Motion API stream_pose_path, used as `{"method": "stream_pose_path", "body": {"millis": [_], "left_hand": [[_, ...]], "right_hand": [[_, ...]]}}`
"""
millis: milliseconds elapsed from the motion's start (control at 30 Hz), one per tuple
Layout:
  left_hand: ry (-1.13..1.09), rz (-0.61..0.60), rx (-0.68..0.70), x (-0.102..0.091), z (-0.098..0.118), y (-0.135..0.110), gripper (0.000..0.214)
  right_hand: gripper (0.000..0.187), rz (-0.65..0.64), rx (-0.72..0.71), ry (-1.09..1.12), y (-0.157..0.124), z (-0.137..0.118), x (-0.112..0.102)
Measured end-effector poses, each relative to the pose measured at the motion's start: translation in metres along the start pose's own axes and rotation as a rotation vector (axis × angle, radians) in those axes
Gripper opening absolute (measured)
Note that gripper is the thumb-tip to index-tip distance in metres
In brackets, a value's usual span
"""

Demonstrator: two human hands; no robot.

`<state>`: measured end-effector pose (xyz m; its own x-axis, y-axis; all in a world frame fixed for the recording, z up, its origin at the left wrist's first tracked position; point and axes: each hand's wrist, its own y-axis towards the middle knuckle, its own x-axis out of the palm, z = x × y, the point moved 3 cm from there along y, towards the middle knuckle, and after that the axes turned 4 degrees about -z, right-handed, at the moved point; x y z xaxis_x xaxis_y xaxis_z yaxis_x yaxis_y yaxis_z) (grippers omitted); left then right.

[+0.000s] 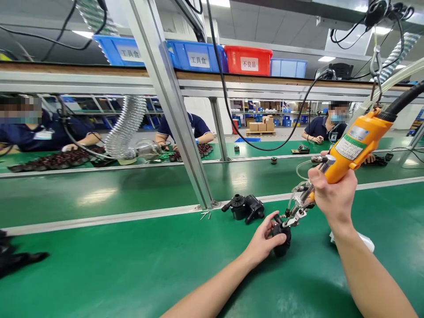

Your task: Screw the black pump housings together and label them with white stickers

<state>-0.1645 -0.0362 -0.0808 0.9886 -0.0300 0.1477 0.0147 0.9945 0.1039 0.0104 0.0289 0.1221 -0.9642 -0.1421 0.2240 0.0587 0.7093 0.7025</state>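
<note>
My left hand (265, 240) is closed around a small black pump housing (281, 240) on the green bench, thumb and fingers on its sides. In my right hand (336, 198) is an orange electric screwdriver (356, 143), gripped near its lower end and tilted down to the left. Its metal nose (300, 207), with a clamp and thin air tube, meets the top of the housing; the exact contact point is too small to make out. Just behind my left hand stand two more black pump housings (238, 206).
Several small screws (205, 215) lie by the foot of a metal post (185, 110). A white object (366, 242) sits partly behind my right forearm. Dark parts (16, 256) lie at far left. Across the bench, co-workers sit by piles of parts (62, 160). Blue and red bins (248, 55) stand overhead.
</note>
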Motion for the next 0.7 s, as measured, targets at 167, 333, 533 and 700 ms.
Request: {"method": "stream_pose_path", "body": {"millis": [167, 333, 533, 700], "left_hand": [[-0.002, -0.008, -0.003, -0.003, -0.002, 0.005, 0.076], [-0.025, 0.022, -0.047, -0.005, -0.007, 0.006, 0.076], [-0.058, 0.06, -0.071, -0.003, -0.005, 0.003, 0.078], [-0.062, 0.031, -0.045, -0.002, -0.003, 0.002, 0.077]], "right_hand": [[0.052, -0.068, 0.029, -0.044, -0.001, -0.001, 0.003], [0.055, -0.132, 0.032, -0.053, -0.004, 0.003, 0.021], [0.058, -0.187, 0.108, 0.006, -0.013, 0.018, 0.033], [0.057, -0.188, 0.107, -0.018, -0.015, 0.023, 0.031]]}}
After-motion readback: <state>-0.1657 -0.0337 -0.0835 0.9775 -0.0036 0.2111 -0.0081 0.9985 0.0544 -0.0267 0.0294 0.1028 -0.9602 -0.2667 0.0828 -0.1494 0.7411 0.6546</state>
